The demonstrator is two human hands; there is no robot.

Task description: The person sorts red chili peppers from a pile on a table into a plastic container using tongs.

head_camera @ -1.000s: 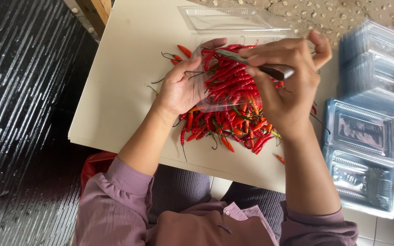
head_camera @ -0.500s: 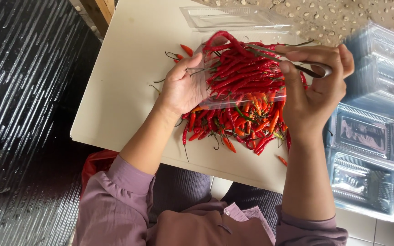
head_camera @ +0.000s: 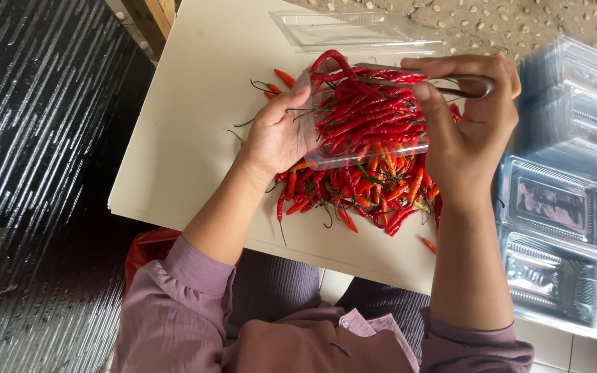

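1. I see a cream table (head_camera: 195,138) over a gravel floor, with stacked clear containers (head_camera: 561,228) at three o'clock.
2. My left hand (head_camera: 278,131) grips the clear tray (head_camera: 374,148) of red chillies (head_camera: 361,114), centre frame.
3. My right hand (head_camera: 468,131) clasps the tray's far edge; loose chillies (head_camera: 354,197) lie underneath at six o'clock.

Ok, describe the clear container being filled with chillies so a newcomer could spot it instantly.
On the cream board, above the loose chilli pile, sits a clear plastic tray between the left hand and right hand. Unlike the empty trays, it is packed with red chillies.
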